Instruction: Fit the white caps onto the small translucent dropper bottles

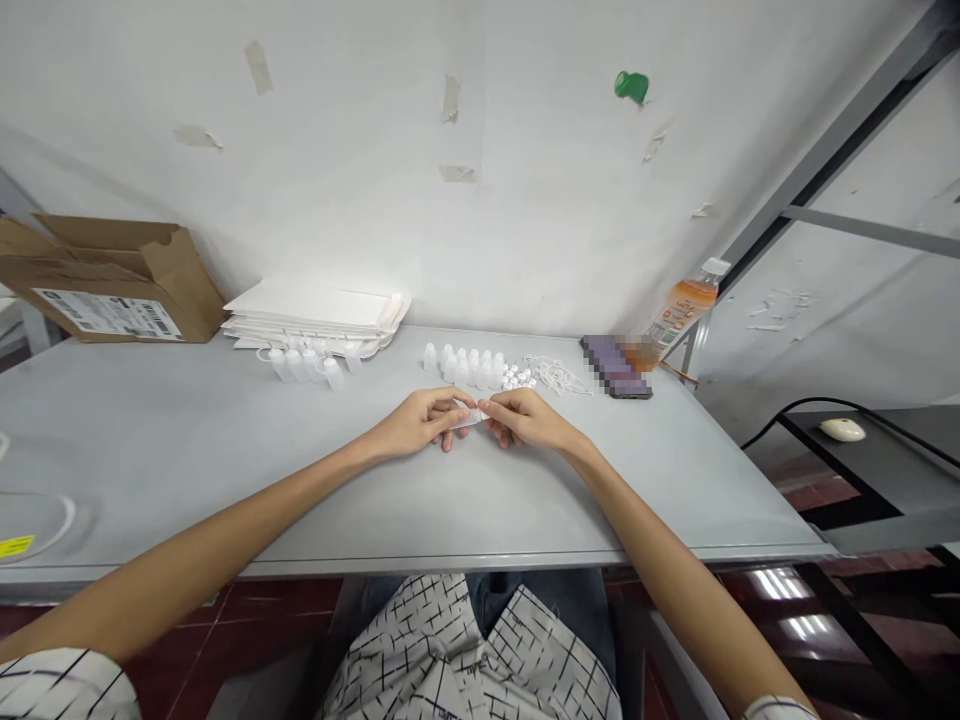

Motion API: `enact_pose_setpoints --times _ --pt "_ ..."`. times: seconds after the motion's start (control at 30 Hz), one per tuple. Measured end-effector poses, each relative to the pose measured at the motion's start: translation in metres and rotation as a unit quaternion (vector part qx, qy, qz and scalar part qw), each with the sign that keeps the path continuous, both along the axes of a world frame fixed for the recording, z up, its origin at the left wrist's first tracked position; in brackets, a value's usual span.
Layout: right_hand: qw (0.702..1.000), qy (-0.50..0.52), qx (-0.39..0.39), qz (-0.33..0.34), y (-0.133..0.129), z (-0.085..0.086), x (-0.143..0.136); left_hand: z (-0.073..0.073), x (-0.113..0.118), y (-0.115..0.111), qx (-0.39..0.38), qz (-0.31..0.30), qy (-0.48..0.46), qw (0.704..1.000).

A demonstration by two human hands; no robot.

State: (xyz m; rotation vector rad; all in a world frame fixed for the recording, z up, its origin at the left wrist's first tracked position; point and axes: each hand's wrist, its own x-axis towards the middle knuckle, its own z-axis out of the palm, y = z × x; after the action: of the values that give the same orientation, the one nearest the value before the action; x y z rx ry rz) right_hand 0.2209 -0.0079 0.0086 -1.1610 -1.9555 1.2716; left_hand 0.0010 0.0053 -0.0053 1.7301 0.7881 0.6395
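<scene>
My left hand [429, 420] is closed around a small translucent bottle [470, 418], which lies on its side above the grey table. At the bottle's right end, the fingers of my right hand [521, 417] pinch its white tip. Just beyond my hands stand several small translucent bottles [472, 368], with a heap of small white caps [519, 377] and a tangle of thin white loops [555, 375] to their right. Farther left, another group of bottles [304, 364] has long thin tips and loops attached.
An open cardboard box [120, 290] and a stack of white envelopes [315, 312] sit at the back left. On the right are a phone [619, 370] and an orange drink bottle [679, 315]. A white cable loop [64, 520] lies at the left edge.
</scene>
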Motion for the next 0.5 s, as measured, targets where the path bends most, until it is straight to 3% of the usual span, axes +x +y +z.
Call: enact_pose_setpoints --times 0.3,0.5 --pt "0.997 0.071 0.01 -0.022 -0.005 0.009 -0.002 0.009 0.0 -0.002 0.004 -0.013 0.003 1.0" --pt "0.998 0.058 0.011 -0.019 -0.003 -0.001 -0.007 0.007 -0.001 -0.002 0.06 0.009 0.038 0.997"
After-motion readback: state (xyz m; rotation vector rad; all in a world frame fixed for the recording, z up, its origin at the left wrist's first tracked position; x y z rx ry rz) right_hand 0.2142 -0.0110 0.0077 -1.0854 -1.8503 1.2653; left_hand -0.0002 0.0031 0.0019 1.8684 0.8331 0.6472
